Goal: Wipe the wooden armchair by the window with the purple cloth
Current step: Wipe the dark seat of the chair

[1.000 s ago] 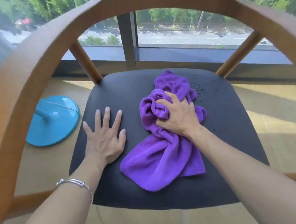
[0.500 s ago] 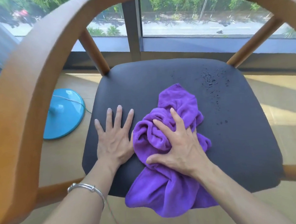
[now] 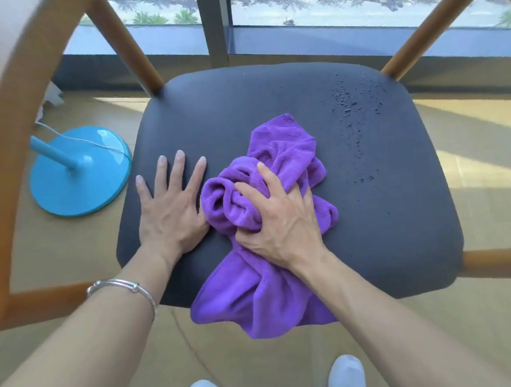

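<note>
Droplets (image 3: 347, 99) speckle the dark seat (image 3: 243, 105) toward two o'clock, so I'd judge the wiping partway at best. The right hand (image 3: 279, 221) clutches the bunched purple cloth (image 3: 262, 296) near the seat's middle, with its tail spilling over the six o'clock edge. The left hand (image 3: 169, 212) lies flat with fingers spread at nine o'clock. The wooden armchair (image 3: 9, 147) frame probably remains to do.

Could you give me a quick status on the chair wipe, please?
Right hand grips purple cloth on seat. Left hand flat on seat. Droplets unwiped, far right.
</note>
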